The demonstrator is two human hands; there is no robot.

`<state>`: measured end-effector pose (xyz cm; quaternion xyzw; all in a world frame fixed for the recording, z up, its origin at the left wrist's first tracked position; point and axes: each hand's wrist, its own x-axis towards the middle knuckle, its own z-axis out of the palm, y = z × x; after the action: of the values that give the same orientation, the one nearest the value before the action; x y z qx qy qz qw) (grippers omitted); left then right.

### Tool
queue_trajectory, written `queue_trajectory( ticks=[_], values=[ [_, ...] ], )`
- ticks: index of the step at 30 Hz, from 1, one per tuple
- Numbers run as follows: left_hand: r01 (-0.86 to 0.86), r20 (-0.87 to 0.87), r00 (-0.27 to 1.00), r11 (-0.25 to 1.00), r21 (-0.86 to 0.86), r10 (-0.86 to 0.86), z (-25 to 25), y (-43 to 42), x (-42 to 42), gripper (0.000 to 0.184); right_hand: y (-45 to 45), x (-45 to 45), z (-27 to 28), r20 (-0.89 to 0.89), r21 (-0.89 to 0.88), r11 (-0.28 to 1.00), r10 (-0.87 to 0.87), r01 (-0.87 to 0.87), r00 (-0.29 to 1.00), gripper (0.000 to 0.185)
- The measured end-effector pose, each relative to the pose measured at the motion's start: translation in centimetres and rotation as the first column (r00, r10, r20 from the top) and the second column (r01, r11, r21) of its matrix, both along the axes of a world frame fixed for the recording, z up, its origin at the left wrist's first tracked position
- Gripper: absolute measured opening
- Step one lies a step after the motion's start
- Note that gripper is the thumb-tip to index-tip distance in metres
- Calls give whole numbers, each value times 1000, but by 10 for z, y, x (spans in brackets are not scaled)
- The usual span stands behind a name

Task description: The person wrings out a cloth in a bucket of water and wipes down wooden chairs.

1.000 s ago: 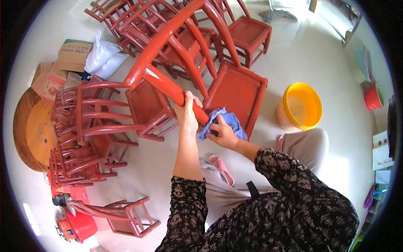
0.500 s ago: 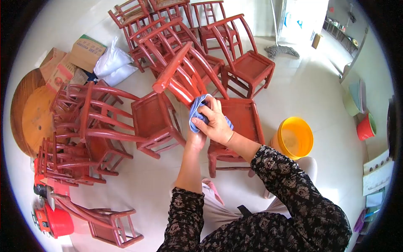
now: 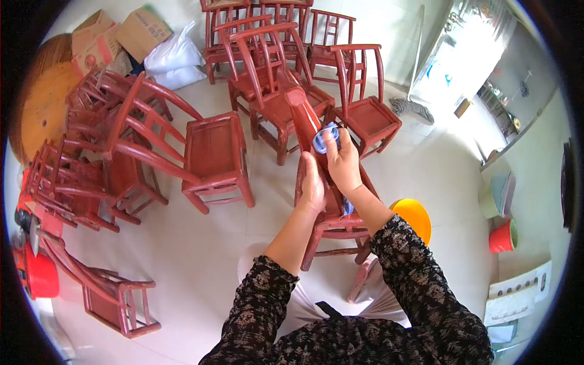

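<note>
A red wooden chair (image 3: 350,222) stands in front of me, its backrest turned end-on. My left hand (image 3: 314,188) is around the left edge of the backrest, one digit straight along it and the other fingers mostly hidden. A blue cloth (image 3: 325,140) is bunched in my right hand (image 3: 345,167), which presses it against the upper right side of the backrest. Part of blue fabric also shows lower down, by the seat.
Several similar red chairs (image 3: 213,152) stand at the left and behind. A yellow bucket (image 3: 415,219) is to the right of the chair. Cardboard boxes (image 3: 143,33), white sacks (image 3: 175,58) and a mop (image 3: 412,109) are farther back. A red bucket (image 3: 504,237) sits by the right wall.
My hands have come apart: the left now rests on the backrest's left side, the right keeps the cloth. The view has shifted, and the backrest appears more upright and narrower.
</note>
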<state>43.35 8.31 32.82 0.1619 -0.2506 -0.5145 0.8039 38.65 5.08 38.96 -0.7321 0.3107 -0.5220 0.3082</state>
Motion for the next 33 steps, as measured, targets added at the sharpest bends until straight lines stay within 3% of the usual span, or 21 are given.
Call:
queue_trajectory(
  ticks=[3,4,5,7,9,11,12,15,16,17,19,20,23,25,27,28,29,30,31,32,33],
  values=[
    [124,34,991,982,143,-130,-2,7,-5,74,-12,-5,-12,-18,165,986,33,-30,999,26],
    [-19,87,996,982,186,3,-7,5,-8,70,-11,-9,-13,-14,161,984,77,-73,997,23],
    [-20,81,997,982,186,5,-10,3,-7,70,-8,-13,-16,-21,161,984,78,-74,997,23],
    [-203,277,949,966,158,154,-16,2,-10,66,11,-22,-16,7,71,996,63,-63,998,19],
    [-208,208,963,964,163,172,-15,5,-13,61,16,-37,-40,-13,106,991,79,-78,997,14],
    [-78,110,992,989,127,64,-5,12,-12,57,24,-49,-60,-132,-214,975,-95,65,987,13],
    [-102,64,993,990,93,96,-5,9,-13,56,36,-54,-57,-203,-121,989,-110,87,973,16],
    [-5,102,995,996,91,-4,-2,14,-10,58,46,-50,-50,-121,-185,981,-74,51,990,17],
    [-25,68,998,989,148,15,4,17,-12,58,46,-52,-45,-172,-73,995,-80,69,982,20],
    [-23,67,998,989,148,13,10,19,-12,58,45,-50,-43,-173,-73,995,-82,70,982,20],
    [194,-160,971,977,89,-178,21,25,-6,56,46,-40,-30,-42,224,973,-49,57,998,25],
    [282,-174,944,959,-24,-282,17,27,-2,57,46,-37,-29,57,346,938,-13,-8,998,31],
    [146,-243,953,976,-162,-183,9,21,-6,62,48,-40,-26,137,411,901,89,-138,987,38],
    [104,-218,965,975,-197,-147,-1,14,-12,59,55,-45,-12,206,509,841,84,-180,975,44],
    [-171,234,954,981,-85,187,-9,10,-19,62,48,-58,-9,259,511,792,230,-335,938,46],
    [-231,318,923,973,3,219,-6,11,-20,72,42,-64,-3,98,425,869,235,-254,967,45],
    [-235,319,921,972,0,222,-7,11,-23,72,36,-68,8,99,422,869,239,-258,966,45],
    [-261,312,922,963,70,228,-8,10,-27,73,34,-67,33,-246,315,940,212,-129,946,45],
    [-290,304,922,947,137,239,0,14,-27,74,28,-62,51,-556,156,987,124,-43,822,45],
    [-221,274,947,960,173,169,8,21,-28,73,12,-54,50,-421,-48,999,-10,-11,907,47],
    [-236,271,944,958,164,187,1,19,-29,73,6,-41,67,-352,-121,992,-10,-34,936,49]
  ],
)
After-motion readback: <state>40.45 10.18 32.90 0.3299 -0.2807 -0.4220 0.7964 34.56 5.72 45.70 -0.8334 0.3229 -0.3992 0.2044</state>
